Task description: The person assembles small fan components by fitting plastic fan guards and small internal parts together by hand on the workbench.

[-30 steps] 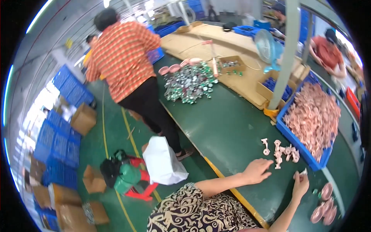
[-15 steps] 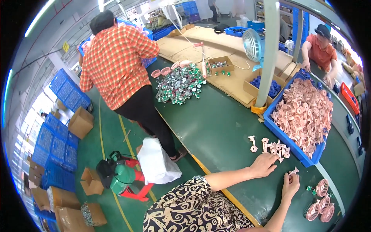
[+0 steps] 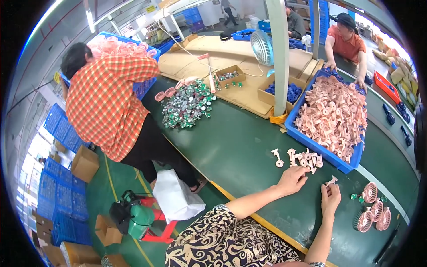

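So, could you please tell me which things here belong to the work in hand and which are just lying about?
Apparently in the work:
small pink part, held in the right hand
loose pink parts, by the left hand
blue crate, heaped with pink pieces

Seemingly lying about:
blue fan
open cardboard box
pink grilles, untouched
green-and-silver heap

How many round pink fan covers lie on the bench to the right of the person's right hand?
4: the back cover, the middle cover, the front-left cover and the front-right cover, clustered right of the right hand. Others may be hidden.
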